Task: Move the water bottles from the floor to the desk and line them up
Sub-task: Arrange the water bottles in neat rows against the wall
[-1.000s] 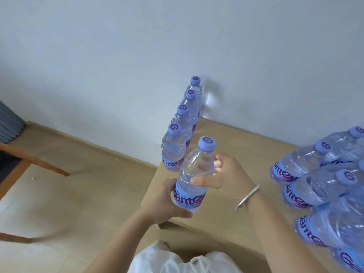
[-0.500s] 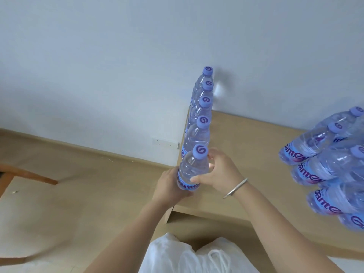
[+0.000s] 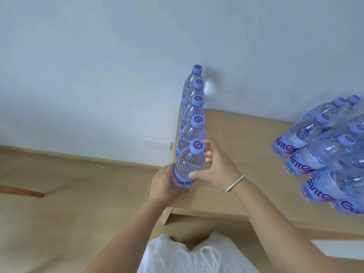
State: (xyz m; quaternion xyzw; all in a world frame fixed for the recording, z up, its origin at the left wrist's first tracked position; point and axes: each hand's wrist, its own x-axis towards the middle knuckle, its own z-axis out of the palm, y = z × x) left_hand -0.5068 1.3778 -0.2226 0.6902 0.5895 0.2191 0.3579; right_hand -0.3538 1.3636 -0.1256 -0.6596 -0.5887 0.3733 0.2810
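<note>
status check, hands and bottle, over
Left hand and right hand both grip the front bottle, upright on the desk. Four bottles lined behind it. Nothing blocking.

Desk; bottle row; seemingly bottle cluster.

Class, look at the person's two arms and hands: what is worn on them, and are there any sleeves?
Both forearms are bare, with no sleeves in view. The right hand has a thin silver bangle round its wrist. The left hand shows no jewellery or glove.
</note>
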